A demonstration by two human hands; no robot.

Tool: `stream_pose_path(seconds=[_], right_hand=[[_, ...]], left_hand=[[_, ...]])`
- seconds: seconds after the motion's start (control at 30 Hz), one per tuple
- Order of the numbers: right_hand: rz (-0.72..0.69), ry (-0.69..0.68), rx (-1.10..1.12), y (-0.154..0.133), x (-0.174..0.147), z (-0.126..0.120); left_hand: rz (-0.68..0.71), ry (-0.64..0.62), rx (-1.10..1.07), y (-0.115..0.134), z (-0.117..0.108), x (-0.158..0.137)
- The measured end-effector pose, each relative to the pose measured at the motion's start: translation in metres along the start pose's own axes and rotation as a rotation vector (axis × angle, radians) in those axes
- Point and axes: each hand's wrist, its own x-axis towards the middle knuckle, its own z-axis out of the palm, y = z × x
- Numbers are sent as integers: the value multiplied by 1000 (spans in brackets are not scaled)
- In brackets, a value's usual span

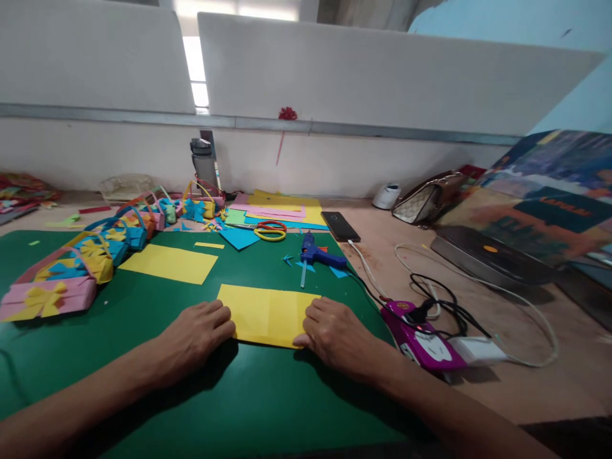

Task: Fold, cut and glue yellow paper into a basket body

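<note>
Right up close, on the green mat [167, 408] over the bench [535, 389], it was two hands to one yellow sheet [268, 315]! The left hand [205, 328] had its fingers curled tight on the left end; the right hand [329, 328] was clamped on the opposite end, thumb by the near corner, the pair well apart with the sheet stretched out between them. A featherweight, by the look of it: thin card or stout paper, stiff enough to lie flat, yet surely quick to take a crease, and faint bands across the middle hinted at folds there. Little grip needed, then; the two short ends were the spots to hold, pressed lightly, because a hard pinch in the middle could have dented it. Dry and matt, it looked unlikely to slip, though a sharp tug might have torn an edge. Off to the left, the nearest pink paper basket [71, 296] wore its yellow bow, and beyond the hands lay another yellow piece [169, 264], flat on the mat. Past the sheet's far right corner rested the blue glue gun [325, 257], and farther back still, the scissors [271, 231], red and yellow handles showing!
</note>
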Motion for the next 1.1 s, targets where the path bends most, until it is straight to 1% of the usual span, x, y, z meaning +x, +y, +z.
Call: stream_pose_path(seconds=[0.07, 0.13, 0.27, 0.33, 0.43, 0.53, 0.6, 0.73, 0.8, 0.93, 1.0, 1.1], right_hand=[[112, -68, 7, 1, 0, 0], [190, -131, 17, 2, 0, -2], [246, -203, 69, 5, 0, -11], [256, -222, 103, 6, 2, -14], [240, -220, 151, 6, 3, -16], [206, -195, 193, 6, 3, -15], [187, -158, 243, 5, 2, -14], [115, -67, 327, 4, 0, -10], [82, -58, 288, 3, 0, -7], [98, -29, 96, 5, 1, 3], [61, 1, 36, 6, 0, 5], [-29, 42, 78, 4, 0, 4]], left_hand=[[-35, -3, -22, 1, -2, 1], [-72, -17, -67, 2, -5, 1], [-150, -48, -213, 8, -11, 3], [-203, -38, -236, 11, -11, 4], [-237, -9, -283, 15, -8, 5], [-213, -4, -338, 16, -6, 5], [-173, 5, -293, 15, -5, 4], [-75, 70, -81, 14, -4, 3], [-54, 80, -27, 15, -3, 3], [-31, 42, -9, 16, -1, 2], [-21, 27, -2, 15, 1, 1], [-2, 17, 2, 14, 2, 0]])
